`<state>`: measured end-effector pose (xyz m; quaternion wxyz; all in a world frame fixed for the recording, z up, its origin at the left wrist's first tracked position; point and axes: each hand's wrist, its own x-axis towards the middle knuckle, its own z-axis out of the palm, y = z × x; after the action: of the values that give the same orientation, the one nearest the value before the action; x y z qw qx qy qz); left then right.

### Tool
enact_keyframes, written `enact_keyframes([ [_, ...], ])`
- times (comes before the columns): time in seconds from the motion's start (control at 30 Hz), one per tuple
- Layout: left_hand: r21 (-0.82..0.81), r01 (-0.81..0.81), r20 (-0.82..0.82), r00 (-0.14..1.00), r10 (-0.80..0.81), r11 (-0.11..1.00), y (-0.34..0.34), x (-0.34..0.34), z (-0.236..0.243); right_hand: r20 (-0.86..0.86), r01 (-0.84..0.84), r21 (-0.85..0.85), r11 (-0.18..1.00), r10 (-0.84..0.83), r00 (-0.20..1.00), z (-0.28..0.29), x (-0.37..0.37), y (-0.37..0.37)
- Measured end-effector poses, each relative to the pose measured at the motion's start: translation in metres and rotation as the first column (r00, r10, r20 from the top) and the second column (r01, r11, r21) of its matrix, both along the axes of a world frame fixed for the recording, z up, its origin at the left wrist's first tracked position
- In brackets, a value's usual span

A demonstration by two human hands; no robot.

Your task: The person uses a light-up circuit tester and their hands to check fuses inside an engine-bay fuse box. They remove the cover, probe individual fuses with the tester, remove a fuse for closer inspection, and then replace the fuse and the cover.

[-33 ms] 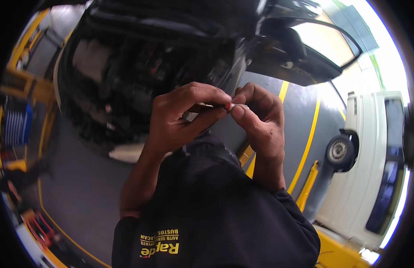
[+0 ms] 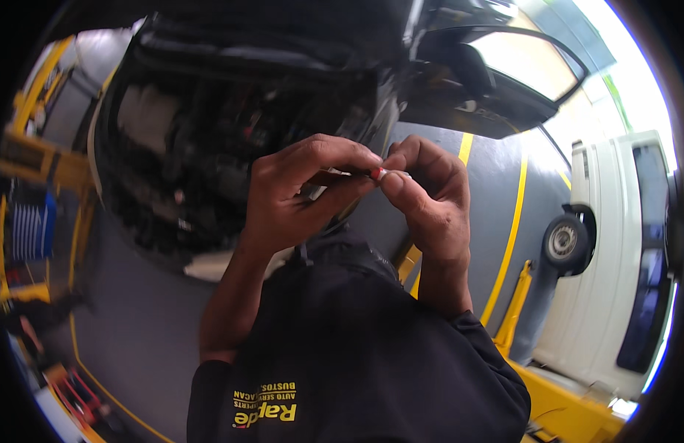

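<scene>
Both hands meet in front of my chest, over the edge of an open car engine bay [image 2: 224, 140]. Between the fingertips sits a small red-and-white piece [image 2: 377, 173], too small for its kind to be told. My left hand [image 2: 301, 184] pinches its red end with thumb and forefinger. From the other side, my right hand [image 2: 430, 192] pinches the pale end, thumb below and curled forefinger above. A bit of something whitish [image 2: 311, 192] shows in the gap of the left hand; whether it is held there I cannot tell.
The dark car's open door [image 2: 489, 81] stands at the far right. Beyond yellow floor lines is a white van [image 2: 600, 258] with a visible wheel [image 2: 565, 242]. Yellow lift parts [image 2: 515, 310] stand at right. At left are a blue panel [image 2: 32, 225] and a red tray [image 2: 74, 391].
The surroundings have shifted slightly in the view, the car a little leftward and the van upward. Both hands keep the same pinch on the small red-and-white piece.
</scene>
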<state>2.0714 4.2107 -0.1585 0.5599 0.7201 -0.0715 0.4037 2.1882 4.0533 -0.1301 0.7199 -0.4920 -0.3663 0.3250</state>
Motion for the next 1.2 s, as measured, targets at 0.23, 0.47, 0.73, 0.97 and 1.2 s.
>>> enact_keyframes([
  [0.23,-0.009,0.34,0.12,0.934,-0.337,0.94,-0.053,0.089,0.096,-0.074,0.362,0.437,0.823,-0.369,0.927,0.057,0.018,-0.051],
  [0.47,-0.161,0.483,0.13,0.875,-0.467,0.861,-0.114,0.117,0.152,-0.306,0.618,0.656,0.433,-0.596,0.742,0.103,0.024,-0.06],
  [0.73,-0.124,0.423,0.121,0.904,-0.409,0.898,-0.134,0.133,0.166,-0.269,0.575,0.782,0.24,-0.703,0.659,0.117,0.051,-0.069],
  [0.97,-0.042,0.428,0.157,0.895,-0.417,0.903,-0.141,0.143,0.188,-0.241,0.54,0.824,0.173,-0.755,0.61,0.124,0.065,-0.073],
  [1.2,-0.053,0.456,0.151,0.883,-0.444,0.889,-0.136,0.154,0.189,-0.186,0.543,0.82,0.182,-0.813,0.552,0.123,0.078,-0.07],
])
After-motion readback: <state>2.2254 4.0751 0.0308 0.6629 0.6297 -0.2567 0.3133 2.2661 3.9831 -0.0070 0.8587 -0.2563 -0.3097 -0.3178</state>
